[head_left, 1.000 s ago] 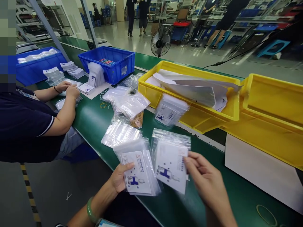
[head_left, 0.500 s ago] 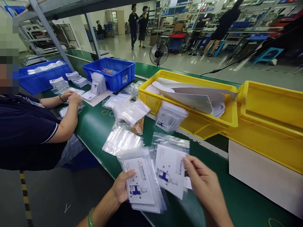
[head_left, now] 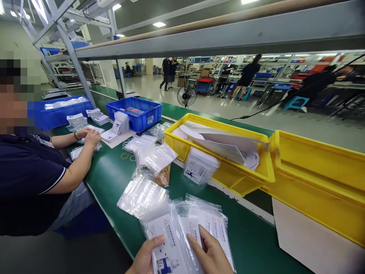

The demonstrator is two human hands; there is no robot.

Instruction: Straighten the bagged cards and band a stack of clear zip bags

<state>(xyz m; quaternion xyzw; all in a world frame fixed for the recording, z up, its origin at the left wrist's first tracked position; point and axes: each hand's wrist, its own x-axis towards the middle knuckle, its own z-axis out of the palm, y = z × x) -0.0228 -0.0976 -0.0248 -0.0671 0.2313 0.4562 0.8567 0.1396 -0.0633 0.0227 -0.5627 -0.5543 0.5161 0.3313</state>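
Observation:
My left hand (head_left: 146,254) is closed round a stack of clear zip bags with printed leaflets (head_left: 167,243) inside, its thumb on the front bag. My right hand (head_left: 212,254) pinches another bagged leaflet (head_left: 188,225) at the right side of that stack. More bagged leaflets (head_left: 215,219) fan out behind my right hand; whether they rest on the table cannot be made out. Just beyond lies a pile of clear plastic bags (head_left: 142,192). A bundle of bagged leaflets (head_left: 199,167) leans against the yellow bin (head_left: 236,186).
A second yellow bin (head_left: 316,182) stands at the right, above a white board (head_left: 308,232). At the left a co-worker's hands (head_left: 89,136) work over bags. Blue crates (head_left: 142,120) and rubber bands (head_left: 124,155) are farther along the green table (head_left: 105,179). A metal beam (head_left: 199,40) crosses overhead.
My right hand has moved left and down, from a bag held apart to the edge of the stack. More bagged leaflets now show fanned at the right. The camera view has tilted up.

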